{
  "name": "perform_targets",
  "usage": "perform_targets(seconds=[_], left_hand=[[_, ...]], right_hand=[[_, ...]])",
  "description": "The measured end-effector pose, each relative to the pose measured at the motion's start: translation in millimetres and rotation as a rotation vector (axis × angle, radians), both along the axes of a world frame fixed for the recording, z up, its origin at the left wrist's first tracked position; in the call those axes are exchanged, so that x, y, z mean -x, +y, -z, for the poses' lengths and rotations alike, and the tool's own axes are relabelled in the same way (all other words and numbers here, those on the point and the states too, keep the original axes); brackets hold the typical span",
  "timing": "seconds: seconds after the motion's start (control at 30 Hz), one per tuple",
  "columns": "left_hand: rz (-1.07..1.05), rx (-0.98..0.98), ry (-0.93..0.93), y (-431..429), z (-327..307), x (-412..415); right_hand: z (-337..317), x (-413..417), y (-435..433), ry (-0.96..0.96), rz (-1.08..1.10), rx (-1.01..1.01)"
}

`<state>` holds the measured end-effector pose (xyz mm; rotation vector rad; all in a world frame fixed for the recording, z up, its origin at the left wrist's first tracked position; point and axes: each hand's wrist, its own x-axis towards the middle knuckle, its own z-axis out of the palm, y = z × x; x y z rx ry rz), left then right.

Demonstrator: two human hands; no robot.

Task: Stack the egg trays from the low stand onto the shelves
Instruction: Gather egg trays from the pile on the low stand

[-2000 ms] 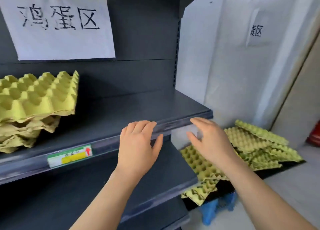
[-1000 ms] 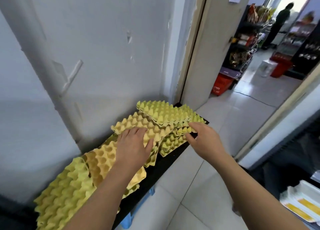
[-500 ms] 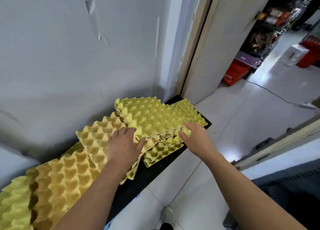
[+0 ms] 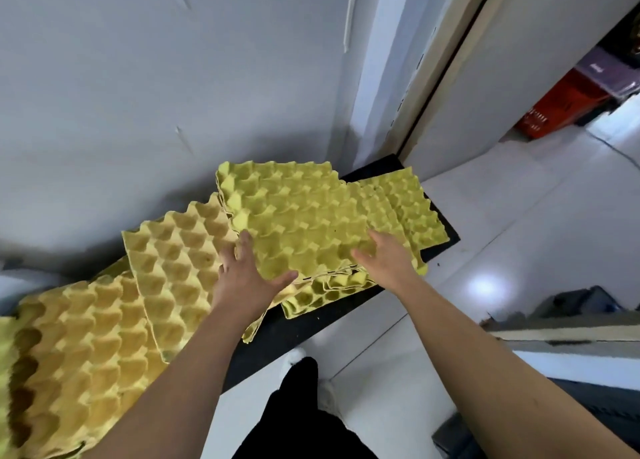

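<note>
Grip update: two seconds back both hands were empty at the shelf edge. View has since swung down to the stand (image 4: 311, 323), and the shelves are out of frame. Half a second ago the hands were just reaching the near corners of the top tray (image 4: 298, 216); now they're set on it.

Left hand (image 4: 247, 280) covers the near-left corner, fingers up the left edge, thumb running along the near edge. Reads as a pinch. Right hand (image 4: 388, 261) lies over the near-right corner, fingers fairly straight on top. Can't tell if its thumb is under, so grip there is unconfirmed.

Top tray's near edge shows a dark gap above the trays below. My read is that the lift has started, with the far side likely resting on the pile.

Tray location: on the stand, topmost of the right pile (image 4: 412, 209), overlapping the orange tray (image 4: 180, 268) to its left.

Meaning for the task: pick phase of one more cycle, nothing moved to the shelves this round yet. Plenty left on the stand, incl. the left pile (image 4: 69, 354).

Risk: pulp trays nest, so the one beneath may come up with it. Check separation before turning back to the shelves.
</note>
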<state>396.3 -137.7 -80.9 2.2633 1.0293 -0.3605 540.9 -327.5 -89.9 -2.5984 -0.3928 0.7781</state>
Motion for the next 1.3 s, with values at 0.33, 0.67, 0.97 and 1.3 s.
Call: perform_targets(seconds=[0.33,0.67,0.97,1.3], left_hand=[[-0.035,0.132,-0.050,6,26,1],[-0.210,0.191,-0.273,8,7,7],[-0.484,0.010,-0.543,9,-79,74],[-0.784,-0.199,-0.835,34,-180,219]], right_hand=[[51,-32,7,0.145,-0.020,0.115],[29,-37,6,0.216,0.069,-0.133],[-71,-7,55,-0.039,-0.168,-0.297],[-191,101,149,-0.227,-0.482,-0.507]])
